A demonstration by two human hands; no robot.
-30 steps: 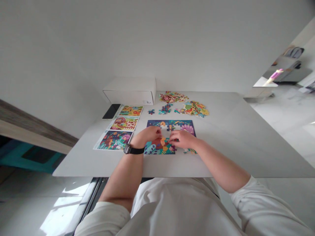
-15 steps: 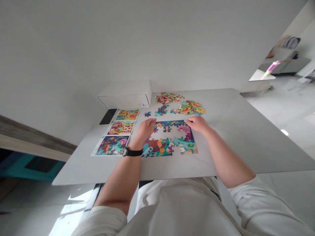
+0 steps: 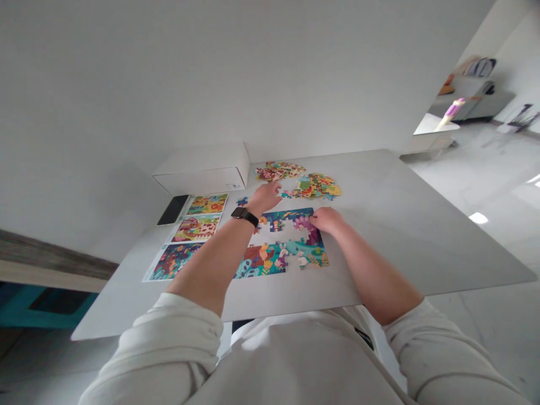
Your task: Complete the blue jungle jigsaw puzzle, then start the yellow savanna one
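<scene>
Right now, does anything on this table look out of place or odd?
The partly built jigsaw puzzle has a wide gap through its middle, showing the tabletop, so its top and bottom sections sit apart.

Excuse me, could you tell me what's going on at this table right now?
A person is working on a partly built jigsaw puzzle on a white table. Their right hand rests on the puzzle's top right area, with a gap in its middle. Their left hand reaches toward loose pieces heaped beyond the puzzle. Printed picture cards lie to its left.
</scene>
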